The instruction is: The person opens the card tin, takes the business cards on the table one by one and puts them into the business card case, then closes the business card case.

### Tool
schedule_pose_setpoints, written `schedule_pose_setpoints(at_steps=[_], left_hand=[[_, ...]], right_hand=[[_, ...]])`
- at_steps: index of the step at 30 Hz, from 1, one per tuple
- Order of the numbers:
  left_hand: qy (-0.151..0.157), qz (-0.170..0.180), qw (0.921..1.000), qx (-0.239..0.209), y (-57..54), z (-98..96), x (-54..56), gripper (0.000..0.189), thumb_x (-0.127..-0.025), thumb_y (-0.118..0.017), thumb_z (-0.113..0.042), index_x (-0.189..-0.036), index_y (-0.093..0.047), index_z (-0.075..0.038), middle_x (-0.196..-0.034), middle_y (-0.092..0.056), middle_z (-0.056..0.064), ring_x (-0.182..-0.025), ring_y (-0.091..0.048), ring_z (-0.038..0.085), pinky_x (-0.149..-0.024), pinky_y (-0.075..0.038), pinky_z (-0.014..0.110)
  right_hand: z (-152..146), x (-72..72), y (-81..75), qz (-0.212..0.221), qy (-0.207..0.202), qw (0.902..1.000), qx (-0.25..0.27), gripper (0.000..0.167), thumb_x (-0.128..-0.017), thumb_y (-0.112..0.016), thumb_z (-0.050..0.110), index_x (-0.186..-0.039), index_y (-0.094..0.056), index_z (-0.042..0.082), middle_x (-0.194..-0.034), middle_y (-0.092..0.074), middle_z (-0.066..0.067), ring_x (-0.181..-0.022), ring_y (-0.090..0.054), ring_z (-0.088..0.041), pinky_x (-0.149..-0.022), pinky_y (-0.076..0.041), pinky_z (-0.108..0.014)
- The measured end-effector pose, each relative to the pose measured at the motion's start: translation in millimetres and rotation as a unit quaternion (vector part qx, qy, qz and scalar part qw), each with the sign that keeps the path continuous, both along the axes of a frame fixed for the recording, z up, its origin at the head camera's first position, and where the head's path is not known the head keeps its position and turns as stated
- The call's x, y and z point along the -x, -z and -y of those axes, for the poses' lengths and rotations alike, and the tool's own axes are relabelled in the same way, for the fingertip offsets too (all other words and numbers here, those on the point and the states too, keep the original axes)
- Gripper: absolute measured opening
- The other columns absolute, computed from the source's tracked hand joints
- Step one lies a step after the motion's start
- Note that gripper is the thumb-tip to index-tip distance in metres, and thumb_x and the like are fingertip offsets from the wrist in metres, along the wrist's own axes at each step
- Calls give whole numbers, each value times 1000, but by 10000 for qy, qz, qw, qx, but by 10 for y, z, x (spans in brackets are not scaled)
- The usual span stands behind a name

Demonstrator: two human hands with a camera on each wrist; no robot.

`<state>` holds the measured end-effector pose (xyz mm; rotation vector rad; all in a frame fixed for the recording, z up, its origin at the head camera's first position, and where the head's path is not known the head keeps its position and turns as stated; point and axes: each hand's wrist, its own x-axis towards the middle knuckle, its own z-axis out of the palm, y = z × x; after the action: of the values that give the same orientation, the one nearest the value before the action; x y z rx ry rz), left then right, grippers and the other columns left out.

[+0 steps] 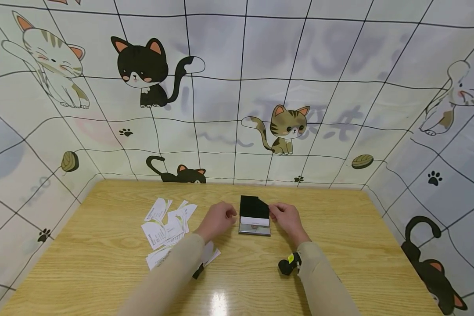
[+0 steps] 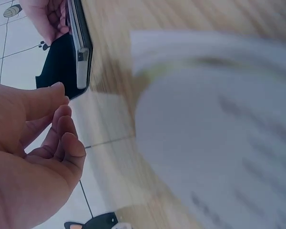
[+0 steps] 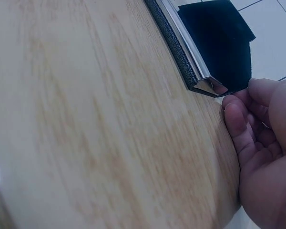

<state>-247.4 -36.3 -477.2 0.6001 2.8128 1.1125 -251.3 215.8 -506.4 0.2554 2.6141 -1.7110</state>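
A black and silver card case (image 1: 254,227) stands open on the table in the head view, its black flap (image 1: 251,206) folded back on the far side. White cards (image 1: 254,220) show inside it. My right hand (image 1: 287,218) pinches the right edge of the flap between thumb and fingers, seen close up in the right wrist view. Just left of the case is my left hand (image 1: 218,220), its fingers loosely bent and nothing held in them. In the left wrist view the left fingertips (image 2: 62,98) overlap the flap's near corner.
Several white printed cards (image 1: 174,226) lie spread on the wooden table (image 1: 114,245) to the left, some of them under the left forearm. Behind the table rises a wall sheet (image 1: 221,101) with cat drawings. A black wrist camera (image 1: 287,266) sits on the right wrist.
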Motion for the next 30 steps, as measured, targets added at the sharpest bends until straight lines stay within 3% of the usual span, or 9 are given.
schedule_pose_setpoints(at_steps=[4, 10, 14, 22, 30], left_hand=[[-57, 60, 9997, 214, -16, 138, -47, 6, -90, -74, -3, -96, -74, -6, -88, -67, 2, -81, -59, 15, -76, -53, 34], [-125, 383, 9990, 192, -67, 321, -146, 5, -92, -74, -5, -96, -72, -8, -88, -63, 0, -80, -55, 14, -74, -49, 33], [-70, 382, 9990, 224, -106, 421, -226, 6, -92, -75, -6, -94, -71, -10, -87, -63, -2, -80, -55, 13, -73, -49, 33], [-10, 356, 9971, 670, -134, 611, -375, 11, -86, -79, -6, -86, -69, -11, -84, -59, -2, -77, -52, 13, -71, -47, 31], [-95, 624, 9938, 911, -201, 787, -542, 24, -80, -87, -5, -82, -64, -10, -81, -55, 0, -75, -48, 16, -70, -43, 34]], right_hand=[[6, -3, 7, 27, -2, 10000, -16, 27, -106, -61, 22, -91, -72, 2, -80, -67, -5, -73, -60, -17, -73, -50, -30], [1, -4, 4, 31, 16, 10000, -72, 27, -106, -61, 23, -92, -73, 2, -81, -68, -5, -74, -60, -17, -76, -49, -30], [1, 4, 4, -30, 18, 9999, -123, 27, -106, -61, 23, -94, -74, 2, -82, -69, -5, -74, -61, -16, -76, -50, -30], [-11, 6, 6, -44, -12, 10000, -75, 26, -106, -60, 22, -95, -73, 2, -83, -68, -6, -74, -60, -16, -73, -50, -29], [-7, 17, 26, -69, 11, 9999, -73, 26, -106, -61, 22, -95, -73, 2, -82, -68, -6, -74, -60, -16, -73, -50, -29]])
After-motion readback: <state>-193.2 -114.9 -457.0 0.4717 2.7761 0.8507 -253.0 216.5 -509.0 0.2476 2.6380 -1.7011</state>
